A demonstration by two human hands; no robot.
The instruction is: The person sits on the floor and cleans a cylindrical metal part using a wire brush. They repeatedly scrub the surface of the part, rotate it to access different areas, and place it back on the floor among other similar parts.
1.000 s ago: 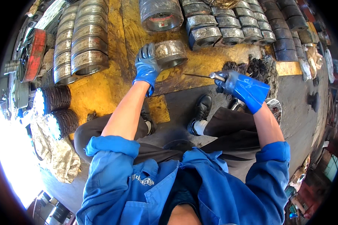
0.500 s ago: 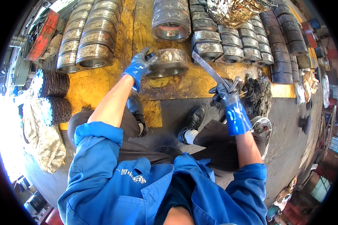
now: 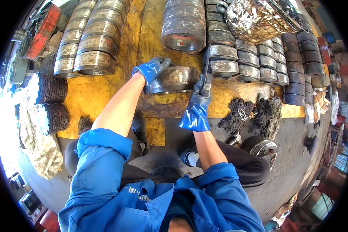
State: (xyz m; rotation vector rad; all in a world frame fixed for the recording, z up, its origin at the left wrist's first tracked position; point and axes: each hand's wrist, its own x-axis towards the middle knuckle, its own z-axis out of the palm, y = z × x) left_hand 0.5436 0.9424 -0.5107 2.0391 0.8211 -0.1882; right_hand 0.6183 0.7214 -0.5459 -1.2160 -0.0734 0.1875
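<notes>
A thick, worn steel ring sits on the yellow surface in front of me. My left hand, in a blue and grey rubber glove, is closed on its far left edge, fingers curled over the rim. In the same kind of glove, my right hand is beside the ring's right end. It is closed around a long flat steel bar, file-like, pointing away from me. A shorter metal piece seems to lie along the bar in the same grip; the fingers partly hide it.
Rows of steel rings lie at the far left, with more rows at the right. A basket of metal scraps rests on them. Dark fibrous clumps and a round tin are near my right knee. Stacked ridged parts stand left.
My right hand has swung left with the steel bar, from above the dark clumps to the ring's right end. My left hand has moved further onto the ring, which looks more tilted.
</notes>
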